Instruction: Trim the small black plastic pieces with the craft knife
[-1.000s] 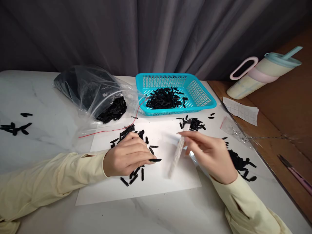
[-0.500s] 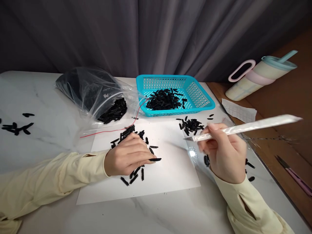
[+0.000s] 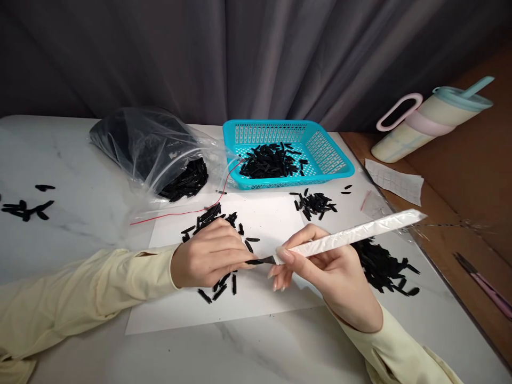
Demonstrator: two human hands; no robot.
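Left hand (image 3: 208, 261) fingers pinch a black piece (image 3: 256, 262) over the white sheet (image 3: 272, 218) on the worktop; right hand (image 3: 332, 272) fingers grip a white strip (image 3: 352, 234), its tip touching the piece.

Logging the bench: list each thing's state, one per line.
Left hand: pinching a black piece.
Right hand: gripping a white strip, tip at that piece.
Plastic bag: open, pieces spilling.
Blue basket: partly filled.
Tumbler: lying down, lidded.

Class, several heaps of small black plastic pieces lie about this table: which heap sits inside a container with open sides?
The heap of small black plastic pieces in the turquoise plastic mesh basket; the other heaps lie on the table, the paper or in a clear bag.
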